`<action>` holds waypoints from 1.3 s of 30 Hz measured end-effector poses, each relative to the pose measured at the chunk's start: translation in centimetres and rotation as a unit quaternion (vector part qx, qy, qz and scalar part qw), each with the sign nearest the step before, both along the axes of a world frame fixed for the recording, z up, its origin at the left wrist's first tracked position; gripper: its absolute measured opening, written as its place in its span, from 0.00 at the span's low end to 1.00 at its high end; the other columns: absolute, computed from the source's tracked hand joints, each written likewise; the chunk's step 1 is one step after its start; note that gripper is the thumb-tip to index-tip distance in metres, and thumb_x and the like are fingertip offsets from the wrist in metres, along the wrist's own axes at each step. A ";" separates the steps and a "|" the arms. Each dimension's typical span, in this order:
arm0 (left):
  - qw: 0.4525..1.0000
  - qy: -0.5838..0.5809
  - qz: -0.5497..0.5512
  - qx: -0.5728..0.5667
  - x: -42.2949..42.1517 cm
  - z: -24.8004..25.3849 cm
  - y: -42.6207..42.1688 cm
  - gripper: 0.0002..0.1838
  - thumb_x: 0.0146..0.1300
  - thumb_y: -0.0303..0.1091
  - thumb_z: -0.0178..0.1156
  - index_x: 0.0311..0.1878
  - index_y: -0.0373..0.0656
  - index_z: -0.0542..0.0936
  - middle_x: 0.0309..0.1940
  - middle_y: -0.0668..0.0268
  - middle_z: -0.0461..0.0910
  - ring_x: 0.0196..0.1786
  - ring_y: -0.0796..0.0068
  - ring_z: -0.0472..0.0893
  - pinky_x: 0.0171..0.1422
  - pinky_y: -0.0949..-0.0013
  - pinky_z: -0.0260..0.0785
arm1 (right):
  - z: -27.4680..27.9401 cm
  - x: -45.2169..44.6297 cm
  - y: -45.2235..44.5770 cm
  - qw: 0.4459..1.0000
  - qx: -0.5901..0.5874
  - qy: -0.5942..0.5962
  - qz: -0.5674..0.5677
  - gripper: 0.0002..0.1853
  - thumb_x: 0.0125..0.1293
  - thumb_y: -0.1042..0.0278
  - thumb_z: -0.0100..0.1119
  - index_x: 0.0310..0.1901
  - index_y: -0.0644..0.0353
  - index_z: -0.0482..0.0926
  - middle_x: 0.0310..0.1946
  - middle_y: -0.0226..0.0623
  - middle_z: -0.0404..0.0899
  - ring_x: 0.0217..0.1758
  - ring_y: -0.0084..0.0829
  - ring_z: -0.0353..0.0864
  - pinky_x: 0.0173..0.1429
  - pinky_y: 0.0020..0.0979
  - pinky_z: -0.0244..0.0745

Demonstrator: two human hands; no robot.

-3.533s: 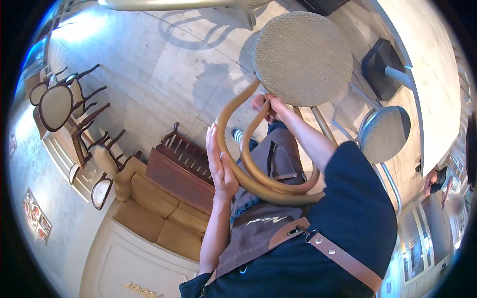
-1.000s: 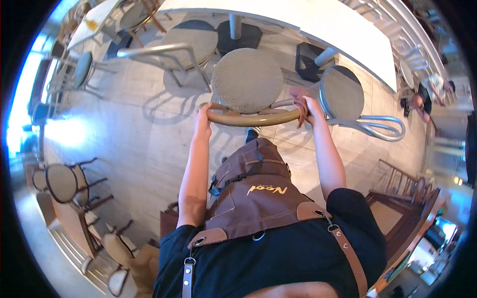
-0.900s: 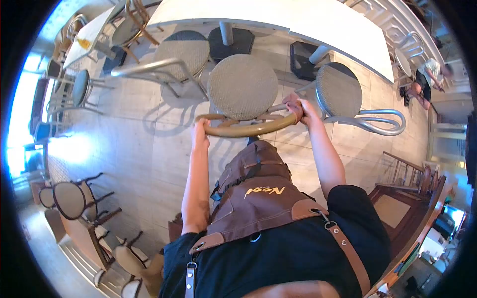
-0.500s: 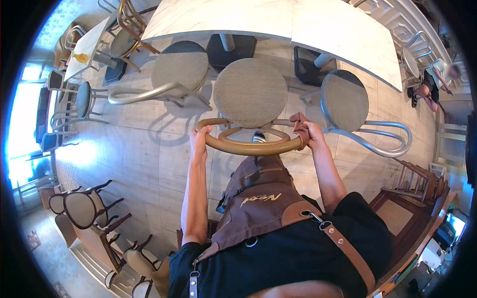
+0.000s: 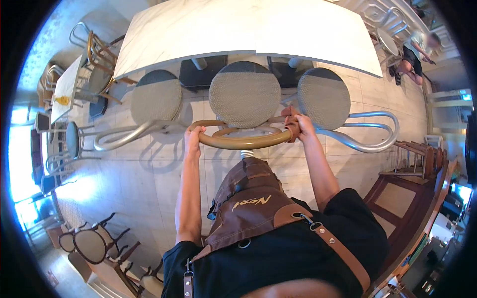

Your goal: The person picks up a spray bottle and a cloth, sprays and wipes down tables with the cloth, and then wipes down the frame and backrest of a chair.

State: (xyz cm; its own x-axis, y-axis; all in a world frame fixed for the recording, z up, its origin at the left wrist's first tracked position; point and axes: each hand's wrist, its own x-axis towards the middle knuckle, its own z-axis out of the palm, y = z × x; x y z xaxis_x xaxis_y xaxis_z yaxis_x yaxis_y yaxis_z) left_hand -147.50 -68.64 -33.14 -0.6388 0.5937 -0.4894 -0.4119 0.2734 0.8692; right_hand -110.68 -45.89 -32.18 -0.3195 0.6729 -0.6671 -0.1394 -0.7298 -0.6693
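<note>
Between my hands is a chair with a golden-brown curved back (image 5: 243,142) and a round, grey woven seat (image 5: 244,99). My left hand (image 5: 195,140) is closed round the left side of the chair's back rail. My right hand (image 5: 303,126) grips a brown cloth (image 5: 292,123) against the right end of that rail. The far strip of the seat lies in the shadow at the edge of a white marbled table (image 5: 238,30). Similar chairs with silvery backs flank it, a left chair (image 5: 156,102) and a right chair (image 5: 324,99).
Dark table bases (image 5: 203,72) stand under the table. More chairs and a small table (image 5: 67,89) are at the far left. Upholstered chairs (image 5: 92,246) lie piled at lower left. A seated person (image 5: 415,52) is at upper right, above a wooden counter (image 5: 397,198).
The held chair has moved forward to the table, and shadow now covers its seat's far strip. My hands keep their hold. The view has shifted with my body.
</note>
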 end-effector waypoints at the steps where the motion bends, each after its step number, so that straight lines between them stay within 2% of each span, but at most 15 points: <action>1: 1.000 0.006 0.007 -0.002 0.1 0.2 0.2 0.19 0.61 0.24 0.58 0.55 0.24 0.74 0.44 0.53 0.82 0.46 0.66 0.86 0.59 0.69 0.80 | -1.1 0.3 0.1 0.999 0.024 0.023 0.027 0.19 0.62 0.78 0.49 0.54 0.73 0.77 0.36 0.47 0.81 0.37 0.37 0.84 0.42 0.36 0.84; 6: 0.999 0.007 -0.042 -0.020 -0.5 -0.5 -0.3 0.26 0.61 0.27 0.58 0.63 0.27 0.72 0.44 0.56 0.83 0.45 0.68 0.85 0.61 0.69 0.78 | -0.3 -0.5 -1.1 0.999 0.047 0.014 -0.022 0.18 0.64 0.77 0.48 0.53 0.71 0.78 0.36 0.47 0.81 0.35 0.35 0.83 0.39 0.36 0.82; 9: 0.985 0.118 -0.059 -0.109 -0.3 0.1 -0.4 0.32 0.64 0.32 0.57 0.71 0.29 0.66 0.50 0.53 0.82 0.54 0.62 0.83 0.68 0.64 0.71 | -0.5 -0.3 -1.5 0.987 0.137 -0.089 -0.014 0.18 0.70 0.72 0.50 0.57 0.72 0.77 0.44 0.46 0.83 0.45 0.38 0.84 0.52 0.38 0.81; 11: 0.940 0.263 -0.170 -0.138 0.1 1.6 -1.2 0.37 0.71 0.43 0.57 0.78 0.38 0.59 0.72 0.44 0.67 0.72 0.51 0.71 0.76 0.55 0.62 | 0.1 -0.1 -2.5 0.952 0.243 -0.181 0.041 0.17 0.75 0.68 0.50 0.58 0.69 0.78 0.54 0.44 0.83 0.59 0.47 0.80 0.68 0.44 0.70; 12: 0.941 0.263 -0.165 -0.138 0.4 2.3 -1.4 0.37 0.71 0.43 0.57 0.78 0.38 0.59 0.72 0.44 0.67 0.72 0.51 0.71 0.76 0.55 0.62 | -0.2 -0.1 -3.5 0.952 0.245 -0.180 0.045 0.17 0.75 0.68 0.50 0.58 0.69 0.78 0.54 0.44 0.83 0.59 0.47 0.80 0.68 0.44 0.70; 14: 0.895 0.351 -0.234 -0.147 0.9 3.6 -1.2 0.35 0.75 0.49 0.53 0.77 0.37 0.61 0.76 0.42 0.60 0.77 0.45 0.64 0.80 0.52 0.56 | 1.9 -1.3 -6.7 0.698 0.567 -0.435 0.028 0.16 0.73 0.67 0.53 0.56 0.66 0.79 0.59 0.50 0.79 0.67 0.53 0.73 0.74 0.47 0.61; 17: 0.900 0.349 -0.243 -0.098 0.5 3.3 -1.0 0.34 0.78 0.52 0.47 0.77 0.39 0.63 0.77 0.44 0.58 0.79 0.45 0.59 0.82 0.53 0.51 | 8.0 -4.9 -11.9 0.643 0.646 -0.391 0.128 0.13 0.70 0.66 0.55 0.51 0.63 0.81 0.59 0.52 0.78 0.67 0.54 0.71 0.74 0.51 0.57; 19: 0.892 0.350 -0.270 -0.096 0.6 5.0 -1.0 0.35 0.80 0.56 0.42 0.77 0.38 0.63 0.77 0.46 0.61 0.80 0.46 0.58 0.83 0.55 0.50 | 9.6 -8.2 -14.0 0.614 0.654 -0.386 0.215 0.11 0.67 0.65 0.58 0.46 0.60 0.80 0.53 0.49 0.80 0.59 0.48 0.75 0.66 0.51 0.65; 21: 0.906 0.318 -0.275 -0.051 -1.2 4.6 -1.5 0.35 0.81 0.56 0.41 0.77 0.37 0.63 0.77 0.46 0.61 0.80 0.48 0.58 0.83 0.55 0.50 | 12.0 -12.7 -16.4 0.606 0.635 -0.355 0.321 0.18 0.64 0.64 0.61 0.54 0.58 0.80 0.52 0.42 0.81 0.54 0.48 0.78 0.58 0.51 0.69; 25: 0.939 0.161 -0.289 0.097 -3.8 2.7 -2.4 0.34 0.83 0.54 0.36 0.78 0.35 0.62 0.76 0.47 0.65 0.81 0.53 0.59 0.83 0.58 0.49 | 8.2 -22.1 -20.2 0.421 0.761 -0.415 0.267 0.23 0.67 0.59 0.55 0.61 0.60 0.75 0.54 0.44 0.81 0.53 0.43 0.81 0.56 0.41 0.75; 29: 0.925 0.182 -0.303 0.138 -3.5 3.4 -3.0 0.34 0.84 0.53 0.32 0.78 0.36 0.62 0.76 0.50 0.64 0.79 0.59 0.62 0.82 0.60 0.51 | 6.8 -23.3 -19.9 0.395 0.752 -0.460 0.256 0.21 0.65 0.57 0.56 0.57 0.58 0.78 0.48 0.39 0.80 0.49 0.40 0.81 0.52 0.41 0.75; 32: 0.899 0.321 -0.247 0.169 -1.8 4.8 -2.9 0.31 0.82 0.47 0.43 0.78 0.36 0.61 0.75 0.46 0.65 0.78 0.52 0.63 0.81 0.56 0.53 | 9.3 -16.8 -17.8 0.460 0.763 -0.343 0.298 0.16 0.67 0.61 0.56 0.54 0.51 0.82 0.51 0.38 0.82 0.57 0.39 0.81 0.62 0.43 0.70; 35: 0.791 0.460 -0.371 0.161 -0.3 8.4 -2.4 0.31 0.71 0.38 0.62 0.73 0.37 0.68 0.63 0.48 0.76 0.69 0.50 0.74 0.76 0.54 0.60 | 11.7 -8.0 -15.0 0.531 0.715 -0.370 0.264 0.15 0.65 0.68 0.59 0.53 0.48 0.84 0.55 0.38 0.83 0.64 0.42 0.78 0.70 0.50 0.64; 37: 0.646 0.596 -0.405 0.253 1.4 10.4 -1.2 0.31 0.64 0.38 0.67 0.68 0.36 0.71 0.54 0.52 0.80 0.61 0.51 0.78 0.70 0.53 0.66 | 10.9 -2.7 -11.8 0.588 0.671 -0.383 0.238 0.17 0.63 0.74 0.56 0.53 0.51 0.84 0.57 0.38 0.83 0.67 0.44 0.75 0.73 0.51 0.62; 39: 0.628 0.591 -0.441 0.250 2.3 9.5 -0.1 0.28 0.63 0.38 0.68 0.64 0.39 0.73 0.51 0.53 0.81 0.56 0.50 0.80 0.64 0.51 0.69 | 7.8 -1.7 -12.0 0.588 0.673 -0.433 0.121 0.18 0.62 0.76 0.55 0.53 0.52 0.84 0.56 0.39 0.83 0.67 0.46 0.75 0.72 0.51 0.63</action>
